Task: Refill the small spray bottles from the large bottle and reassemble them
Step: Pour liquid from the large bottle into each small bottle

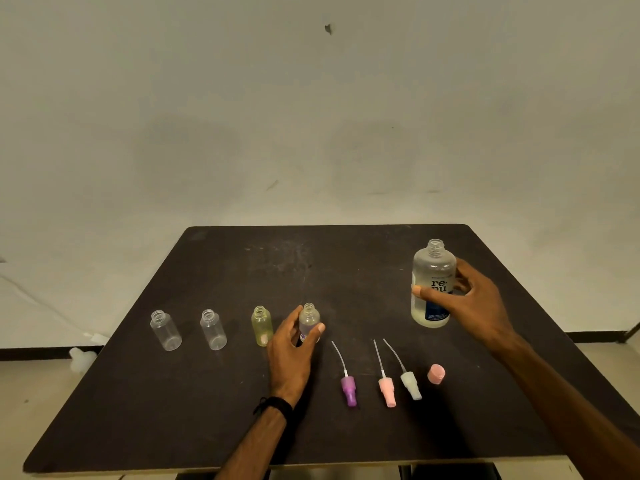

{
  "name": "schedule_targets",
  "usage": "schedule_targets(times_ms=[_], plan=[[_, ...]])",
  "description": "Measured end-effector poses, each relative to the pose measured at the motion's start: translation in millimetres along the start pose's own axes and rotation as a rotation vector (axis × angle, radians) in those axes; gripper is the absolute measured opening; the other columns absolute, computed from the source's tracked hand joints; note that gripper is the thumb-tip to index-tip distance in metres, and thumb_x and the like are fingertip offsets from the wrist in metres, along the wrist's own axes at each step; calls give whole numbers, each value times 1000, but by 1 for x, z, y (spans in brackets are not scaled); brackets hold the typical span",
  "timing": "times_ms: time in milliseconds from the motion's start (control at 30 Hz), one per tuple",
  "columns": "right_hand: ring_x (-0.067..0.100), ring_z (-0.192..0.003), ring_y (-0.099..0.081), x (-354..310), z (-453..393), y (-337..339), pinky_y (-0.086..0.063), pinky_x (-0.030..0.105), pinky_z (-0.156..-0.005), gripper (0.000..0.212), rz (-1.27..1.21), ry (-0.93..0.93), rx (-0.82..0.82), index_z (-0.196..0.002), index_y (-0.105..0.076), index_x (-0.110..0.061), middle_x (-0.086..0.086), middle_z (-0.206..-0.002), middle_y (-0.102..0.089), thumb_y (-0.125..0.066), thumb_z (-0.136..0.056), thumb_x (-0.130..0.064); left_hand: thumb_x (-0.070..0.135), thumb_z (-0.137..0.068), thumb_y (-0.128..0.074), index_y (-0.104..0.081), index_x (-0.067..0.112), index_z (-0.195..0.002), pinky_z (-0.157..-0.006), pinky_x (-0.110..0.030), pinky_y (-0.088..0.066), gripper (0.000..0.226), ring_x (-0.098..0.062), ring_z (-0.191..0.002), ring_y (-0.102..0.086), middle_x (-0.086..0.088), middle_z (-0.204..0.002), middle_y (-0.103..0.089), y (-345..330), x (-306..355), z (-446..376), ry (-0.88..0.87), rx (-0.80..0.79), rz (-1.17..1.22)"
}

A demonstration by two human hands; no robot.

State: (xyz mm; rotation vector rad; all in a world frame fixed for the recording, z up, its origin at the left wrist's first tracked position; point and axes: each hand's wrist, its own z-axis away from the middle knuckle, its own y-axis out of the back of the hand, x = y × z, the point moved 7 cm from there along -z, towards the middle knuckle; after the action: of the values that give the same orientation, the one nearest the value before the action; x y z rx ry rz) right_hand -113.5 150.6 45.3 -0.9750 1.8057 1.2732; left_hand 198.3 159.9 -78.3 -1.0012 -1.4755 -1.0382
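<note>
On the dark worktop the right hand grips the large bottle, upright, open neck pointing up, at the far right. The left hand pinches a small bottle, also upright and uncapped; three spray heads lie flat, tubes pointing away

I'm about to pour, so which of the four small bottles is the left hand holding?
The rightmost small bottle, with the purple label; the left hand wraps it. The yellowish bottle and two clear bottles stand untouched.
</note>
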Motion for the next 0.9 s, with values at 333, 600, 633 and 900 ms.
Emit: schedule_targets(times_ms=[333,600,633,900], plan=[[-2,-99,-59,-7,4,-5,-46,15,-77,75,-24,18,-6,-131,-52,-32,-17,-111,-61,-81,-62,-41,22,-75,-86,-46,12,-146,-112,-32,-43,83,-13,-132,-53,-4,-144,-56,17,2,17,56,-11,-69],[3,-102,-60,-13,5,-7,-46,18,-80,77,-40,39,-8,-132,-53,-30,-14,-115,-62,-81,-62,-42,23,-78,-84,-67,21,-110,-91,-39,-58,37,-8,-98,-66,4,-108,-69,85,13,42,-42,251,-213],[4,-103,-60,-14,5,-8,-46,18,-80,76,-39,39,-9,-133,-53,-29,-14,-115,-62,-81,-63,-41,22,-78,-84,-64,21,-108,-88,-41,-58,36,-10,-96,-65,5,-105,-65,92,16,39,-59,295,-229],[-1,-100,-59,-25,5,-16,-45,14,-79,76,-42,53,-32,-132,-52,-32,-21,-112,-60,-80,-62,-41,31,-82,-80,-48,19,-145,-101,-28,-43,72,-19,-129,-54,0,-144,-55,83,11,7,-35,237,-224]])
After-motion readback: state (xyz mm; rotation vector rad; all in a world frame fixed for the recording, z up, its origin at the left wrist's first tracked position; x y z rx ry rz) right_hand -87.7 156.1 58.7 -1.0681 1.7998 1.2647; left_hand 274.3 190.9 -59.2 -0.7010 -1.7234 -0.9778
